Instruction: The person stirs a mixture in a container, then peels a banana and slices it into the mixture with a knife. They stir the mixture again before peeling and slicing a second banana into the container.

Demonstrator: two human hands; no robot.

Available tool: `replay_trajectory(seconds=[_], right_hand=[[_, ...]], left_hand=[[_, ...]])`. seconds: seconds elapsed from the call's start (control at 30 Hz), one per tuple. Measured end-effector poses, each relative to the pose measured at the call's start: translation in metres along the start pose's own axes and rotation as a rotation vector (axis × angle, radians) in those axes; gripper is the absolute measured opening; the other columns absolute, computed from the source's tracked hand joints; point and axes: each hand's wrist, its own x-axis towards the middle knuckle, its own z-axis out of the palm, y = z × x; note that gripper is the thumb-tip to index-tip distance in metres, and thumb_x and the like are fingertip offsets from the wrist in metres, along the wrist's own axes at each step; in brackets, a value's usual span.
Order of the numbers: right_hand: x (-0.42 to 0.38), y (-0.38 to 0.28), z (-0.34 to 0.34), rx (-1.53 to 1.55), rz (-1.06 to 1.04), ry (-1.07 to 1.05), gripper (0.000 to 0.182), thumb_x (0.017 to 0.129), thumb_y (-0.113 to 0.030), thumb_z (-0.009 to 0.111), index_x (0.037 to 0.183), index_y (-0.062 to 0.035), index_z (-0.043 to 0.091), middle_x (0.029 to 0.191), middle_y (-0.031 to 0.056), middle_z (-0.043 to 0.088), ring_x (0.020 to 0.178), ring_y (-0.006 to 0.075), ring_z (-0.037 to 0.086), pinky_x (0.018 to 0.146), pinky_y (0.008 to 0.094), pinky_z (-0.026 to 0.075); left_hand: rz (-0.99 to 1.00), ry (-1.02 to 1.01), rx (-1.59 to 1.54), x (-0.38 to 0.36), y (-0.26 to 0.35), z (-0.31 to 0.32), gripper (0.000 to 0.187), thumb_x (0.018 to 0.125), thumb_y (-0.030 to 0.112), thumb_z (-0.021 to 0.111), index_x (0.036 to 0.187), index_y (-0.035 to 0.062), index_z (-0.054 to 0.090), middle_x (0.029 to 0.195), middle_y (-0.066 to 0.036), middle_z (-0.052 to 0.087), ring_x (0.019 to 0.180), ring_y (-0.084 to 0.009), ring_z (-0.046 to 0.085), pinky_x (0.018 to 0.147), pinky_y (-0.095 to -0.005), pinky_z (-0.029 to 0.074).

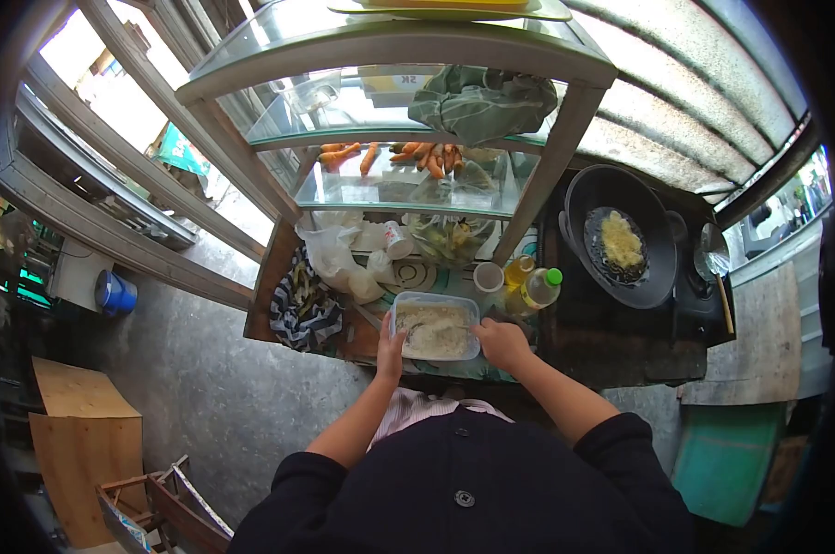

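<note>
Left grip [390, 351] grasps the tub [436, 299] by its side; right grip [503, 345], hold unclear, sits opposite. Uneven pressure could spill the pale mixture [443, 339] between them.

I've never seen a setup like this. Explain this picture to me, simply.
There is no machine here: a person works with two bare hands. The only picture comes from a camera worn on that person's head, looking forward and down, through a lens that bends the edges.

The left hand grips the side of a clear plastic tub holding a pale mixture. The right hand, at the opposite side, seems to hold a utensil dipped into it.

On the counter nearby are a cup and a green-capped bottle. Beyond, carrots lie on a glass shelf. To the right, food sits in a wok.
</note>
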Motion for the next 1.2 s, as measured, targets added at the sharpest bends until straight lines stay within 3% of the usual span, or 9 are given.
replay_trajectory(seconds=[0.13,0.33,0.63,0.73,0.8,0.9,1.0,1.07,1.2], right_hand=[[0.019,-0.022,0.018,0.08,0.09,0.081,0.03,0.079,-0.008,0.053,0.107,-0.0114,0.063,0.086,0.0119,0.06,0.075,0.0334,0.064,0.064,0.0445,0.051],[-0.002,0.002,0.009,0.042,-0.028,0.005,0.035,0.078,-0.008,0.054,0.111,-0.0142,0.065,0.089,0.0118,0.062,0.074,0.0324,0.065,0.064,0.0439,0.052],[0.01,0.016,0.001,0.051,0.101,0.117,0.023,0.079,-0.009,0.055,0.099,-0.0111,0.066,0.088,0.014,0.061,0.077,0.0328,0.065,0.066,0.0449,0.053],[0.001,0.013,0.008,0.021,0.158,0.082,0.022,0.078,-0.009,0.055,0.097,-0.0092,0.066,0.085,0.0159,0.062,0.078,0.0339,0.066,0.067,0.0453,0.053],[-0.012,0.005,0.007,0.054,0.25,-0.126,0.026,0.078,-0.012,0.055,0.099,-0.0097,0.069,0.085,0.0177,0.066,0.079,0.0359,0.065,0.072,0.0463,0.052],[-0.023,-0.013,0.004,0.195,0.384,-0.227,0.025,0.079,-0.014,0.054,0.097,-0.0084,0.07,0.087,0.0202,0.067,0.083,0.0363,0.066,0.076,0.0469,0.052],[-0.01,-0.008,0.02,0.363,0.457,-0.213,0.025,0.079,-0.015,0.056,0.097,-0.0088,0.071,0.09,0.0209,0.067,0.087,0.0383,0.065,0.08,0.0455,0.051],[0.002,0.001,0.032,0.452,0.468,-0.209,0.024,0.079,-0.015,0.057,0.098,-0.009,0.071,0.09,0.0206,0.067,0.087,0.0393,0.064,0.081,0.0449,0.051],[0.013,0.02,0.032,0.552,0.428,0.052,0.021,0.081,-0.014,0.055,0.096,-0.0073,0.069,0.089,0.0194,0.067,0.088,0.0393,0.064,0.081,0.0451,0.051]], left_hand=[[-0.024,-0.006,-0.02,-0.007,0.012,0.01,0.063,0.088,0.021,0.055,0.143,0.0016,0.031,0.135,-0.013,0.043,0.123,-0.0231,0.043,0.106,-0.0319,0.03],[0.015,0.061,-0.108,-0.002,-0.006,-0.001,0.061,0.088,0.017,0.055,0.142,0.0026,0.03,0.134,-0.012,0.044,0.12,-0.0224,0.045,0.104,-0.0323,0.033],[0.04,0.065,-0.025,-0.004,-0.003,0.007,0.058,0.087,0.014,0.052,0.14,0.0031,0.031,0.13,-0.012,0.045,0.118,-0.0223,0.046,0.103,-0.0334,0.034],[0.059,0.086,-0.027,-0.001,-0.009,0.008,0.057,0.087,0.016,0.051,0.139,0.0008,0.032,0.13,-0.013,0.045,0.117,-0.0226,0.046,0.103,-0.0317,0.033],[0.072,0.117,-0.024,0.002,-0.015,0.009,0.056,0.087,0.017,0.05,0.138,0.0004,0.033,0.129,-0.014,0.046,0.117,-0.0228,0.046,0.102,-0.0315,0.033],[0.029,0.232,-0.083,0.001,-0.013,0.015,0.055,0.087,0.019,0.05,0.137,-0.0005,0.035,0.127,-0.015,0.048,0.115,-0.0238,0.048,0.101,-0.0322,0.035],[0.008,0.27,-0.101,0.002,-0.006,0.022,0.054,0.087,0.02,0.052,0.135,-0.0013,0.038,0.125,-0.016,0.049,0.113,-0.0268,0.049,0.1,-0.034,0.036],[0.068,0.235,0.152,0.008,-0.013,0.016,0.055,0.086,0.023,0.053,0.135,0.0005,0.039,0.124,-0.019,0.05,0.113,-0.031,0.05,0.099,-0.0359,0.037],[0.064,0.208,0.336,0.009,0.001,0.025,0.058,0.085,0.028,0.054,0.135,0.0034,0.039,0.126,-0.022,0.049,0.114,-0.0348,0.049,0.1,-0.0374,0.035]])
